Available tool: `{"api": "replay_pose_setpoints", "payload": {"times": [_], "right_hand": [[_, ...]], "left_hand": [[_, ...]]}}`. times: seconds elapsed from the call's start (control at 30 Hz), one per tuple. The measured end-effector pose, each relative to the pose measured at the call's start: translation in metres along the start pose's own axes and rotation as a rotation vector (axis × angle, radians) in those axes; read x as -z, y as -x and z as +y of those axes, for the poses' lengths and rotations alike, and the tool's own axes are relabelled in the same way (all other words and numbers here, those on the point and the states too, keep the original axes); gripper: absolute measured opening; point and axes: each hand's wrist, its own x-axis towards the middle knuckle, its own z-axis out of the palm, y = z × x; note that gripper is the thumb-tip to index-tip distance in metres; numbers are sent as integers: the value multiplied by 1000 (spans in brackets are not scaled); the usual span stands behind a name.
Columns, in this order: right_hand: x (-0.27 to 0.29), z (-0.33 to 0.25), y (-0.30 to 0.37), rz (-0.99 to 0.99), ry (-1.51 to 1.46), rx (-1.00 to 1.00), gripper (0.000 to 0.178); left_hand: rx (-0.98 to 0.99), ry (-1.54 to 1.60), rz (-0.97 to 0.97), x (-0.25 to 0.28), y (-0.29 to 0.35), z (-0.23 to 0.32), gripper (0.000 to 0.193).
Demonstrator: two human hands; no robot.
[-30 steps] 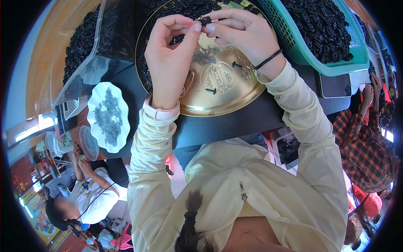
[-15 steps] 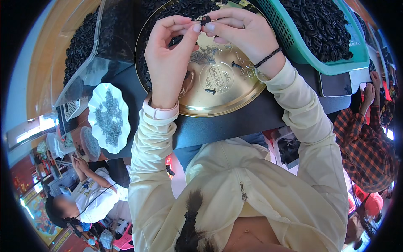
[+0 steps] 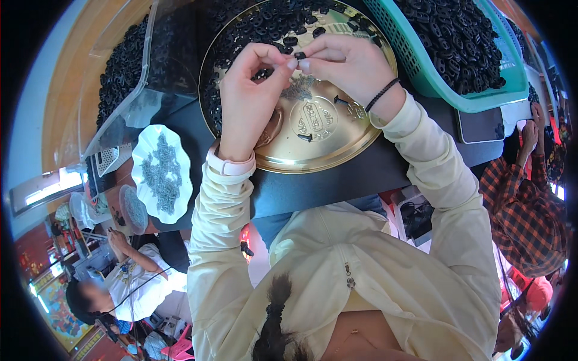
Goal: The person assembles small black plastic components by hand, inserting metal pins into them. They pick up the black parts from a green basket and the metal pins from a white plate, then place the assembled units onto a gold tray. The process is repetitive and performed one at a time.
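Note:
Over a round gold tray [image 3: 343, 147], both hands meet at the fingertips. My right hand [image 3: 352, 63] pinches a small black plastic part [image 3: 300, 55] between thumb and fingers. My left hand [image 3: 256, 96] is closed in a pinch right beside that part; what lies between its fingertips is too small to make out. Small silvery metal pieces [image 3: 297, 91] lie in a heap on the tray beneath the hands. Many black oval plastic parts [image 3: 265, 27] cover the tray's far and left areas. Two dark, nail-shaped pieces [image 3: 306, 138] lie apart on the nearer gold surface.
On the left, a white scalloped dish [image 3: 138, 171] holds many metal pieces, with a clear plastic bin [image 3: 144, 66] of black parts behind it. A green basket [image 3: 475, 102] full of black parts and a dark phone [image 3: 480, 125] are at right. People sit at both sides.
Both hands have come nearer to me over the tray, still joined at the fingertips. The black part now sits at the right hand's fingertips. The whole view has shifted slightly.

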Motion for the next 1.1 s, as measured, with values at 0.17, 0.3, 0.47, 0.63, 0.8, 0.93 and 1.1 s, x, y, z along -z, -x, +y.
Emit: {"api": "replay_pose_setpoints", "payload": {"times": [0.17,0.3,0.47,0.63,0.8,0.93,1.1], "right_hand": [[3,-4,2,-6,224,102,19],[4,3,2,-14,275,116,20],[12,-3,-4,-44,-113,-39,20],[19,-7,-13,126,-289,-84,23],[18,-4,-11,81,-235,-112,34],[14,-4,-9,67,-261,-115,32],[10,-6,-6,47,-208,-80,30]], "left_hand": [[35,-119,-34,1,-2,0,13],[95,-244,-43,-5,2,1,14],[69,-92,-17,-7,-5,21,19],[-486,-886,63,16,-40,-6,19],[-504,-1106,123,-4,-36,-7,15],[-137,-592,118,-2,-29,4,17],[69,75,32,2,-15,10,24]]}}
